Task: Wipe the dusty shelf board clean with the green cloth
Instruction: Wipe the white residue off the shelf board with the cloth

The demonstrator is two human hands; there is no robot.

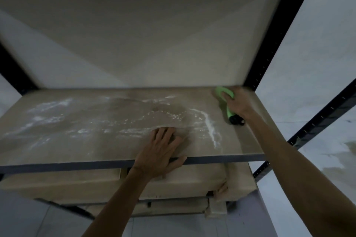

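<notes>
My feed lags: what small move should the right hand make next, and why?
Probably drag the green cloth leftward and toward the front, into the white dust streak. The right hand grips the cloth at the far right corner of the shelf board, the streak lies just left of it, and the left hand rests flat on the front edge.

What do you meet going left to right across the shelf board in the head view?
Smeared white dust → left hand → curved dust streak → green cloth in the right hand → black upright.
</notes>
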